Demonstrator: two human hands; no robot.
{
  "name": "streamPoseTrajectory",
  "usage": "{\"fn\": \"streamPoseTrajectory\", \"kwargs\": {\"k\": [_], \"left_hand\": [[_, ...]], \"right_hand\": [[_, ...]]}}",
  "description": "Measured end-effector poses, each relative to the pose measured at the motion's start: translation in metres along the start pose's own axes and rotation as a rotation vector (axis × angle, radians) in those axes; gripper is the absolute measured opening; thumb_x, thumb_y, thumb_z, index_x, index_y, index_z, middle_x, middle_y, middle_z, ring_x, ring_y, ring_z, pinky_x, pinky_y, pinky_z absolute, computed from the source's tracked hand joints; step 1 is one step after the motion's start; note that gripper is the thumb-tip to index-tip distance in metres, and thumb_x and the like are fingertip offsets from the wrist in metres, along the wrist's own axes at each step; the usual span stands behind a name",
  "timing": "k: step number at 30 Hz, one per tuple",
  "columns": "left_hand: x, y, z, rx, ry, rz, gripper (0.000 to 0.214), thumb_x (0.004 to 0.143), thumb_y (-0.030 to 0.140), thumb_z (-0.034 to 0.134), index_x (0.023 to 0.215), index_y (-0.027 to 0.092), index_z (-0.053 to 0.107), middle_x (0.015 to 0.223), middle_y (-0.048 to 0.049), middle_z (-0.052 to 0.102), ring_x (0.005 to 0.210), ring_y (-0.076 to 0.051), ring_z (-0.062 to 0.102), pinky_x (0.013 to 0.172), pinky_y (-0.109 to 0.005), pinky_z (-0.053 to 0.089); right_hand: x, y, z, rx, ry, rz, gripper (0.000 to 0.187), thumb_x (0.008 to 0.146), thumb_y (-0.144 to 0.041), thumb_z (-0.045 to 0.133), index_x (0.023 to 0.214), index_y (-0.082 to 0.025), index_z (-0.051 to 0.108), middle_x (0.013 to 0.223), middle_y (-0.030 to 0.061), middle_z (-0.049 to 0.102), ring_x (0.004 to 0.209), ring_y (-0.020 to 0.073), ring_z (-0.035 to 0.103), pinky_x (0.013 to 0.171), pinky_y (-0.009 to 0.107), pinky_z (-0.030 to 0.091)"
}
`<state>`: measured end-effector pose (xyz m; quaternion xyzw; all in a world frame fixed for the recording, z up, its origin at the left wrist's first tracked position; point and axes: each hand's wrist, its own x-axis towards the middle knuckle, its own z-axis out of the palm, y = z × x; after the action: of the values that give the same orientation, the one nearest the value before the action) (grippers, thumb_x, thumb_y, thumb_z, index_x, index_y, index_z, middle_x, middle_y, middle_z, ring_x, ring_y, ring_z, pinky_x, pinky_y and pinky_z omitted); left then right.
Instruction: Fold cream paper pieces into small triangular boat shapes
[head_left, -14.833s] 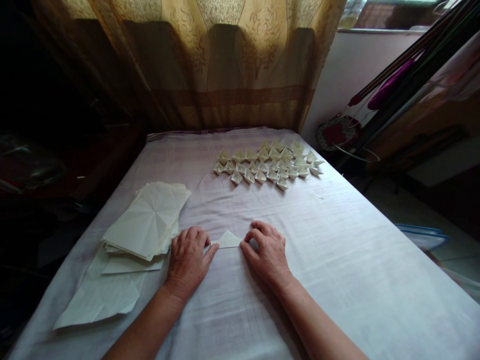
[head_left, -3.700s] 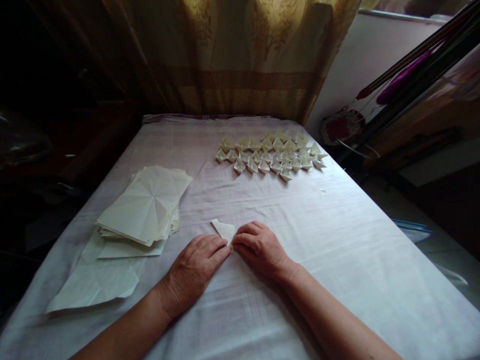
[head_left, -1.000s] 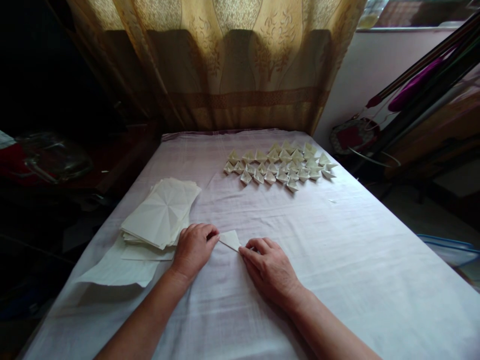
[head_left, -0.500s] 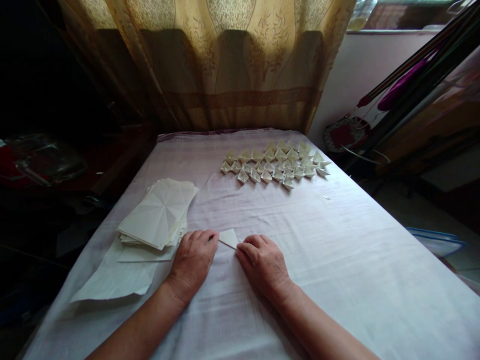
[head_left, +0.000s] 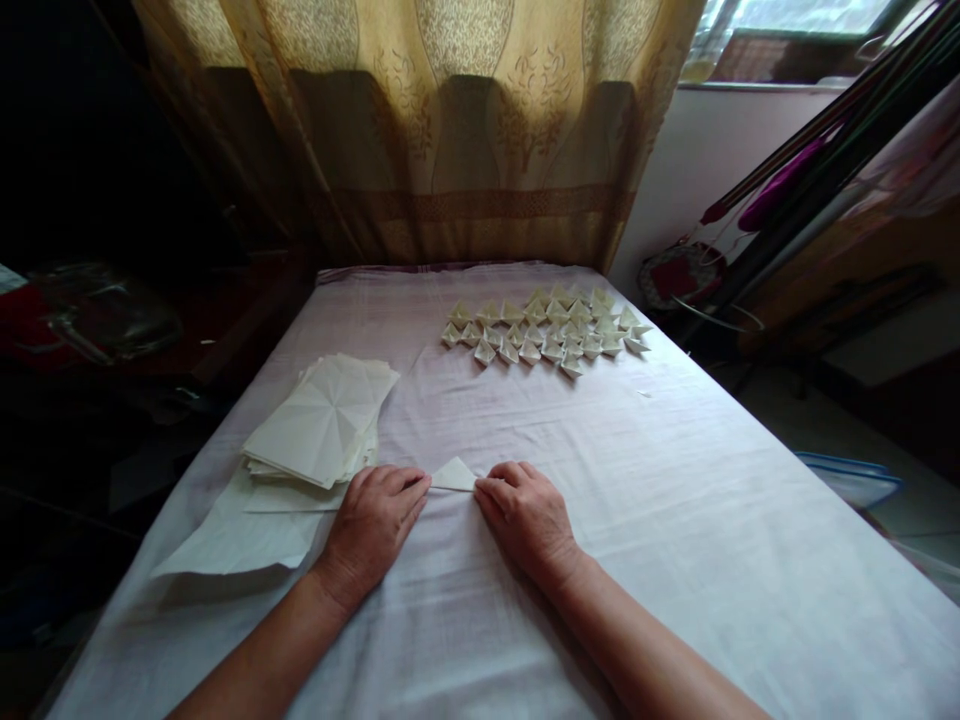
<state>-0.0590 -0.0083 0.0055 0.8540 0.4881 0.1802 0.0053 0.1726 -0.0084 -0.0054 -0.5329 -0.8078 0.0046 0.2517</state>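
Observation:
A small folded triangle of cream paper (head_left: 454,475) lies on the white cloth between my hands. My left hand (head_left: 373,522) rests palm down, its fingertips pressed on the paper's left corner. My right hand (head_left: 523,517) has its fingers curled and pinched on the right corner. Farther back, several finished small folded paper pieces (head_left: 546,329) sit in rows. A stack of creased cream paper sheets (head_left: 324,420) lies just left of my left hand.
The cloth-covered table (head_left: 675,480) runs back to a patterned curtain (head_left: 457,130). A loose larger sheet (head_left: 240,535) pokes out under the stack. Dark clutter lies to the left; rods and a purple object (head_left: 780,180) lean at the right.
The paper piece has turned from a tilted flap into a flat triangle pointing away from me. Both hands stayed at its corners, shifting only slightly.

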Motion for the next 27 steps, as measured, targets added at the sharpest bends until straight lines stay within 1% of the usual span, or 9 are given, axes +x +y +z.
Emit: {"fn": "streamPoseTrajectory", "kwargs": {"k": [5,8,11,15,17,21,24,27], "left_hand": [[-0.001,0.002,-0.001,-0.011,0.053,-0.006,0.017,0.095,0.024,0.057,0.099,0.025,0.074,0.101,-0.0022,0.076,0.093,-0.02,0.066,0.089,-0.038,0.043],[0.001,0.004,-0.003,0.003,0.05,-0.003,0.016,0.095,0.023,0.058,0.096,0.025,0.073,0.098,-0.0017,0.076,0.091,-0.02,0.066,0.087,-0.038,0.042],[0.005,0.007,-0.007,0.033,0.001,0.005,0.013,0.094,0.021,0.059,0.095,0.024,0.072,0.099,-0.0014,0.076,0.09,-0.021,0.066,0.086,-0.038,0.041],[0.015,0.011,-0.014,0.083,-0.137,-0.025,0.01,0.093,0.023,0.06,0.09,0.023,0.07,0.093,-0.0024,0.075,0.087,-0.022,0.065,0.083,-0.038,0.04],[0.019,0.013,-0.017,0.09,-0.184,-0.048,0.01,0.093,0.026,0.061,0.088,0.022,0.069,0.09,-0.0027,0.074,0.086,-0.022,0.065,0.082,-0.038,0.039],[0.022,0.014,-0.018,0.047,-0.184,-0.1,0.009,0.092,0.028,0.063,0.088,0.023,0.069,0.089,-0.002,0.073,0.086,-0.022,0.065,0.08,-0.036,0.038],[0.022,0.014,-0.016,0.033,-0.172,-0.126,0.008,0.092,0.027,0.063,0.091,0.024,0.069,0.092,-0.0014,0.074,0.088,-0.022,0.066,0.079,-0.035,0.037],[0.023,0.016,-0.015,0.058,-0.19,-0.138,0.009,0.093,0.027,0.061,0.09,0.024,0.069,0.091,-0.0016,0.075,0.086,-0.022,0.066,0.078,-0.035,0.037]], "right_hand": [[0.0,0.0,-0.001,0.034,-0.003,0.004,0.012,0.091,-0.022,0.064,0.086,-0.024,0.075,0.088,0.0027,0.07,0.079,0.0168,0.059,0.072,0.027,0.045],[0.0,0.001,-0.001,0.051,-0.013,0.017,0.013,0.092,-0.022,0.063,0.086,-0.024,0.075,0.088,0.0029,0.07,0.08,0.0167,0.059,0.073,0.027,0.046],[0.001,0.0,-0.002,0.065,-0.03,0.033,0.013,0.092,-0.023,0.062,0.087,-0.024,0.075,0.088,0.0033,0.069,0.08,0.0168,0.059,0.074,0.027,0.046],[0.003,0.001,-0.004,0.067,-0.074,0.052,0.013,0.093,-0.026,0.062,0.089,-0.025,0.074,0.091,0.0038,0.069,0.083,0.0173,0.061,0.075,0.027,0.047],[0.004,0.001,-0.005,0.06,-0.103,0.054,0.012,0.093,-0.027,0.062,0.089,-0.024,0.074,0.091,0.0037,0.069,0.083,0.0175,0.061,0.075,0.027,0.048],[0.007,0.002,-0.006,0.037,-0.14,0.039,0.016,0.095,-0.027,0.059,0.09,-0.023,0.073,0.092,0.0044,0.069,0.084,0.0175,0.061,0.076,0.027,0.047],[0.008,0.003,-0.005,0.033,-0.141,0.031,0.017,0.097,-0.026,0.057,0.09,-0.023,0.073,0.092,0.0047,0.069,0.084,0.0169,0.061,0.076,0.026,0.047],[0.008,0.003,-0.003,0.033,-0.134,0.031,0.017,0.096,-0.025,0.057,0.089,-0.023,0.072,0.092,0.0045,0.069,0.083,0.0168,0.062,0.075,0.026,0.046]]}}
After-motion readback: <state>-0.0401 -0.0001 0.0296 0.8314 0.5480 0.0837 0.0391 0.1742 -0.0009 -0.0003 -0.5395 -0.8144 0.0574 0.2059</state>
